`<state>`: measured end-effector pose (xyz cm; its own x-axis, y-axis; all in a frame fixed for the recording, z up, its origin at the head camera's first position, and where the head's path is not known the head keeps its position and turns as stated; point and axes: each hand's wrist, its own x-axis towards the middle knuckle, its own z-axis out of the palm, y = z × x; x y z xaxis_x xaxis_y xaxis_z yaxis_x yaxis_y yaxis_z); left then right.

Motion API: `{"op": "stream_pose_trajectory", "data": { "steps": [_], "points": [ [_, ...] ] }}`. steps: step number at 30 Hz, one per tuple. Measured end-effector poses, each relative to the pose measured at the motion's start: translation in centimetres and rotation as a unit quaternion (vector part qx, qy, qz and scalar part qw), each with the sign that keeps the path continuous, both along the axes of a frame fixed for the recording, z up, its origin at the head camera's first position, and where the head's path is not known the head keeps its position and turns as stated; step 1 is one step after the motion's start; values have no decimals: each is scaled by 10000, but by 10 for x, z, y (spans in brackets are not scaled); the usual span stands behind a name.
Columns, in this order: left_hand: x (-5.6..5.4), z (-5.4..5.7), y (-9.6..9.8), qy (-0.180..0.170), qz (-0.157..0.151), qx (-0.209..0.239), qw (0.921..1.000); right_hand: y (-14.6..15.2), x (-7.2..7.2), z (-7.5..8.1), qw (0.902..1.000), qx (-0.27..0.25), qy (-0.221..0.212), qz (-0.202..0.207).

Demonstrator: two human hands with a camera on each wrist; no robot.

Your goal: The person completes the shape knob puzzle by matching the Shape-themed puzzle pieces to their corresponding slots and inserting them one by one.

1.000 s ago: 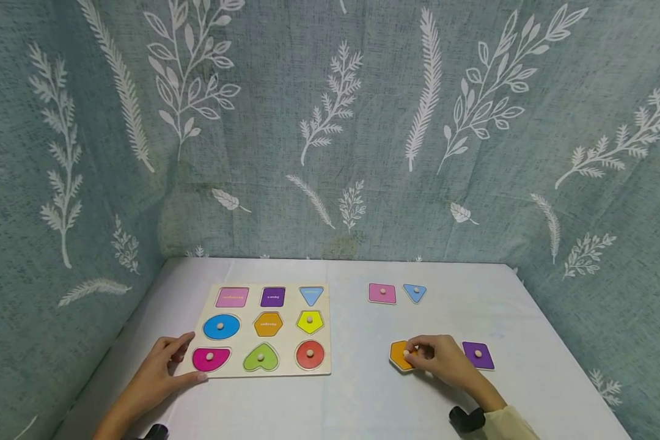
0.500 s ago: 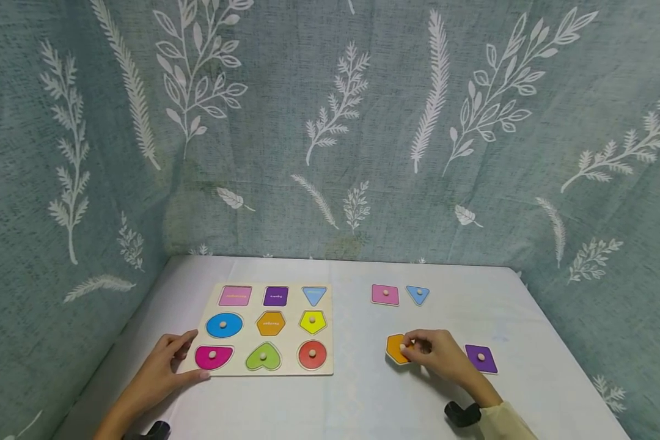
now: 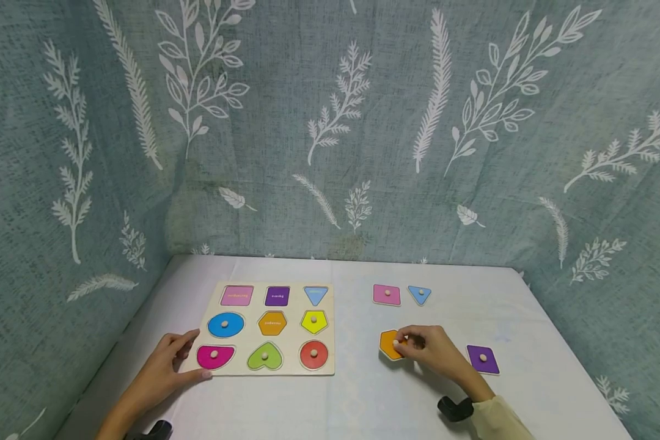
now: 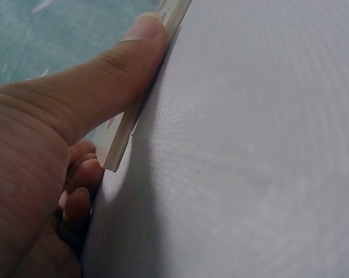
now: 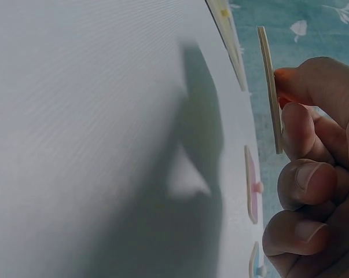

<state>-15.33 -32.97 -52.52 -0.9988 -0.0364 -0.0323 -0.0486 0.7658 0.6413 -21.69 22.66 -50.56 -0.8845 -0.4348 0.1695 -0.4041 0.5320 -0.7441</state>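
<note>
At the left of the table lies a wooden knob puzzle board point(image 3: 291, 365) with shaped recesses. My left hand point(image 3: 162, 370) holds its near left corner, thumb along the front edge and fingers at the left side; in the left wrist view the thumb point(image 4: 113, 72) lies on the board's edge point(image 4: 117, 145). My right hand point(image 3: 431, 351) pinches an orange hexagon puzzle piece point(image 3: 387, 343) by its knob, right of the board. Seen from the right wrist, the hexagon piece point(image 5: 269, 92) is raised off the table, edge-on, with a shadow below. An orange hexagon recess point(image 3: 272, 322) shows mid-board.
A pink rectangle piece point(image 3: 386, 294) and a blue triangle piece point(image 3: 420, 294) lie behind my right hand. To its right lies a purple square piece point(image 3: 483, 359). Blue oval point(image 3: 233, 330), yellow, magenta, green and red pieces sit in the board. Patterned cloth point(image 3: 286, 122) surrounds the table.
My right hand has lifted the orange hexagon piece and carried it slightly left and away from me. The left hand stays at the board's corner. The head view has shifted slightly.
</note>
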Motion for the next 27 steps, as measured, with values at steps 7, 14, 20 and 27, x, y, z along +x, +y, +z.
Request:
{"op": "stream_pose_trajectory", "data": {
  "steps": [7, 14, 20, 27],
  "points": [
    [2, 0, 0, 72, -60, 10, 10000, -7, -4, 3, 9998, 18, 156, 94],
    [2, 0, 0, 145, -51, -41, 9999, -17, -9, 8, 9996, -73, 187, 197],
    [3, -1, 0, 217, -70, -108, 9997, -25, -14, 10, 9992, -166, 231, 270],
    [3, -1, 1, 259, -68, -171, 9995, -35, -18, 12, 9994, -191, 147, 232]
  ]
}}
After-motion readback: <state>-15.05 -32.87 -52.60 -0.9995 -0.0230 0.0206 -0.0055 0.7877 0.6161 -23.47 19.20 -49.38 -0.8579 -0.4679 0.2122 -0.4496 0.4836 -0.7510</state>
